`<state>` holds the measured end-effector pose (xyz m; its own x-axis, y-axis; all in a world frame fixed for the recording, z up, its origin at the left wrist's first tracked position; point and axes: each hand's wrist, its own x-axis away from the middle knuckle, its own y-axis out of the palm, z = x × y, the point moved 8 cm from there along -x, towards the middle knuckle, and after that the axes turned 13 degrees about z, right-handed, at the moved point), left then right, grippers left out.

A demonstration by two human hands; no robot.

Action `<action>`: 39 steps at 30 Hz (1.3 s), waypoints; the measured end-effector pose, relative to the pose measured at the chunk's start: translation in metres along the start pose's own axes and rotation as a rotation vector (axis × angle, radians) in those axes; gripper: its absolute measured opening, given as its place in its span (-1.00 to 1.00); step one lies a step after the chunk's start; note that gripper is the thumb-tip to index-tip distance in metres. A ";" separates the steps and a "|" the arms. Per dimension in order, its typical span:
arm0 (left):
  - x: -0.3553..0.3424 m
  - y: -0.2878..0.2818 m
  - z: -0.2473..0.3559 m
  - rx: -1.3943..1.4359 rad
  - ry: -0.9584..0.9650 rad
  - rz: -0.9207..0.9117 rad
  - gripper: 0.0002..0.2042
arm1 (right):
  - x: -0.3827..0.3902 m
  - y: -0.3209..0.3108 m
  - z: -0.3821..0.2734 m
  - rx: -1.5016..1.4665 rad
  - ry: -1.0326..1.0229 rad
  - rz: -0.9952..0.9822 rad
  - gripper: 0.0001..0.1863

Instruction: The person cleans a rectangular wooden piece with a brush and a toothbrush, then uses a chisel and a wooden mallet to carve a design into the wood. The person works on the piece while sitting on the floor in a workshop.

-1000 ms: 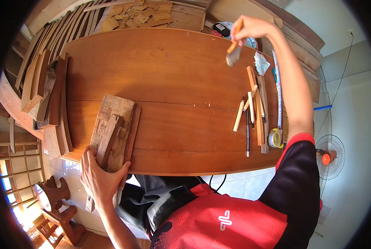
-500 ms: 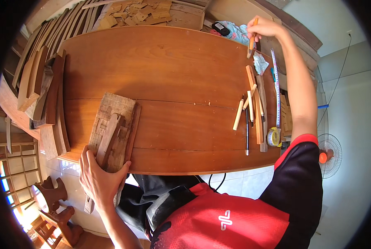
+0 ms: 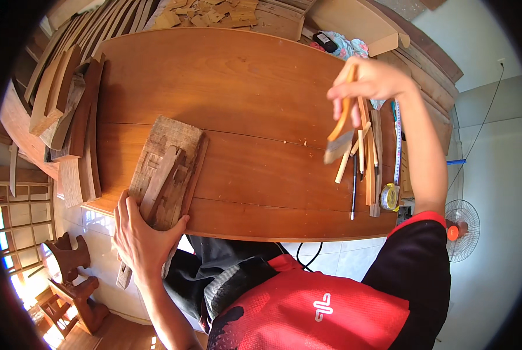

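Observation:
My left hand (image 3: 143, 242) grips the near end of a rough wooden block (image 3: 176, 135) at the tabletop's front left, thumb on one side and fingers on the other. A narrow loose-looking wooden piece (image 3: 160, 181) lies slanted along the block's top, beside carved recesses. In my right hand (image 3: 371, 81) is a flat paintbrush (image 3: 338, 146) with an orange handle, bristles pointing down above the table. Under and beside the brush lie several pale wooden-handled tools (image 3: 361, 150), a dark pencil (image 3: 354, 195) and two long wood strips (image 3: 370, 189).
The brown wooden table (image 3: 255, 175) has a few tiny chips on it. A tape measure (image 3: 390, 197) lies extended along its right edge. Stacked boards (image 3: 68, 125) crowd the left side, wood scraps (image 3: 208, 14) the far side. A flowered cloth (image 3: 348, 45) sits at the far right.
My right hand has brought the paintbrush from the far right corner nearer and slightly left, over the table. My left hand keeps its grip on the block. The view has shifted a little.

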<state>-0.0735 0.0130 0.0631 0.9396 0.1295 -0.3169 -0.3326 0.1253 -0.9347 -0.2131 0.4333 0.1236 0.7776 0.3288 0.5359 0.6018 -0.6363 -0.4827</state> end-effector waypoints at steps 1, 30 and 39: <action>0.000 0.001 0.000 -0.002 -0.003 -0.005 -0.13 | -0.006 0.017 0.002 0.001 -0.051 -0.049 -0.52; 0.002 -0.007 0.003 0.027 0.037 -0.021 -0.06 | -0.024 0.026 -0.042 0.032 -0.244 -0.043 -0.56; 0.001 -0.002 0.008 0.038 0.052 -0.031 -0.03 | 0.005 -0.045 -0.017 0.290 -0.711 0.918 -0.74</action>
<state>-0.0726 0.0211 0.0661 0.9520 0.0742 -0.2970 -0.3055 0.1661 -0.9376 -0.2394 0.4519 0.1602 0.8101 0.2046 -0.5494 -0.2827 -0.6846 -0.6719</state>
